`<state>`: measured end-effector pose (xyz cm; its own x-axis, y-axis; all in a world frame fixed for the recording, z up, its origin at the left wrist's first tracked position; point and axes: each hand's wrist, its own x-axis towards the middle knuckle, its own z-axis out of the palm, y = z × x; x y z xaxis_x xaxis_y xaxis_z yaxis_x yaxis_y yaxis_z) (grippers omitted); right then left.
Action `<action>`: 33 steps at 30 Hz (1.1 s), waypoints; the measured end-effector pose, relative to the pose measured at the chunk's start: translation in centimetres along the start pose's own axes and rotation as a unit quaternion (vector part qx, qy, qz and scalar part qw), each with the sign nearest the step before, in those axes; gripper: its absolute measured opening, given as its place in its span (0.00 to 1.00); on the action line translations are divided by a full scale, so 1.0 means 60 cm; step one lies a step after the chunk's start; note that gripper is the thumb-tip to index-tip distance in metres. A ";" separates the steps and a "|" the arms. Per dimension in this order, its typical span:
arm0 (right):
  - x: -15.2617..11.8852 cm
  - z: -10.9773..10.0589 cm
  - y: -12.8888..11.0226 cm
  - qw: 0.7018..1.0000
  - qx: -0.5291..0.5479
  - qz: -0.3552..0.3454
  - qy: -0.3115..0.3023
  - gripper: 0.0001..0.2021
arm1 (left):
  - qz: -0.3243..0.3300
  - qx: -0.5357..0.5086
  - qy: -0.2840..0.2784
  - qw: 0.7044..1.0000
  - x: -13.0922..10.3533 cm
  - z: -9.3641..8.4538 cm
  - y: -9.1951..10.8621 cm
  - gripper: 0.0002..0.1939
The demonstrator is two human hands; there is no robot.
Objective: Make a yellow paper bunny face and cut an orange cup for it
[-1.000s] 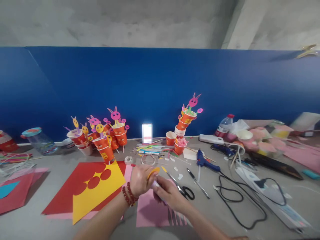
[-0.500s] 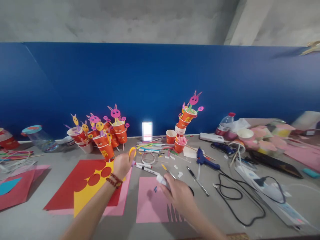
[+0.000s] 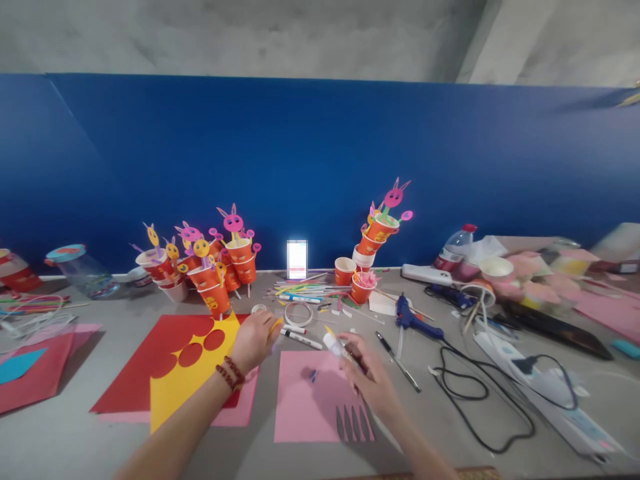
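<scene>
My left hand (image 3: pixel 257 343), with a beaded bracelet on its wrist, pinches a small yellow paper piece (image 3: pixel 277 325) above the table's middle. Over the pink paper's right edge, my right hand (image 3: pixel 369 375) has its fingers wrapped round a white tube (image 3: pixel 331 341), apparently glue; its lower part is hidden by the fingers. Dark leaf-like shapes and small blue bits lie on the pink paper sheet (image 3: pixel 305 400). Under my left forearm, a yellow sheet with round cut-outs (image 3: pixel 187 387) rests on a red sheet (image 3: pixel 130 373). A yellow-tipped tool (image 3: pixel 328 330) lies near the tube, partly hidden.
Decorated red paper cups (image 3: pixel 215 300) stand at the back left, more stacked cups (image 3: pixel 380 230) at the back right. Markers (image 3: pixel 303 339) lie in the middle. Rightward are a pen (image 3: pixel 397 360), a blue glue gun (image 3: pixel 417 323), a black cord (image 3: pixel 467 397) and a power strip (image 3: pixel 545 393).
My left hand has lowered and moved slightly right with the yellow piece, turning knuckles upward. My right hand has shifted slightly right and raised the white tube's tip.
</scene>
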<state>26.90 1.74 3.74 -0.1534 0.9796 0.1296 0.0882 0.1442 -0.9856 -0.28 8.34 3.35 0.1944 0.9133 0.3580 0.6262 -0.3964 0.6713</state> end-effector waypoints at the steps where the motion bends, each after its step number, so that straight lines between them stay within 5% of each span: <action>1: 0.006 -0.001 0.000 0.999 0.032 -0.001 0.004 0.21 | -0.007 -0.022 0.008 1.000 -0.005 -0.002 0.011 0.22; 6: 0.044 0.006 -0.014 0.984 0.178 0.000 0.017 0.22 | -0.034 -0.161 -0.038 0.986 -0.036 0.024 0.073 0.32; 9: 0.057 0.014 -0.022 0.982 0.183 0.008 0.035 0.18 | -0.005 -0.217 -0.070 0.974 -0.046 0.032 0.096 0.29; 13: 0.049 0.019 -0.018 0.985 0.168 -0.006 0.044 0.19 | 0.123 -0.076 -0.062 0.987 -0.053 0.014 0.104 0.15; 19: 0.007 0.036 -0.015 0.979 0.203 -0.004 0.021 0.15 | 0.192 0.009 -0.077 0.978 -0.063 0.005 0.115 0.21; 29: -0.003 0.054 -0.033 0.996 0.059 -0.064 0.031 0.09 | 0.170 -0.070 -0.102 0.978 -0.074 0.022 0.128 0.17; 33: 0.014 0.051 -0.022 0.997 0.053 -0.047 0.006 0.09 | 0.049 -0.169 -0.116 0.978 -0.083 0.026 0.139 0.15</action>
<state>23.64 1.95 4.83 -0.1434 0.9641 0.2233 -0.0303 0.2213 -0.9747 5.16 0.64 6.13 0.4315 0.8504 0.3011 0.3184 -0.4559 0.8311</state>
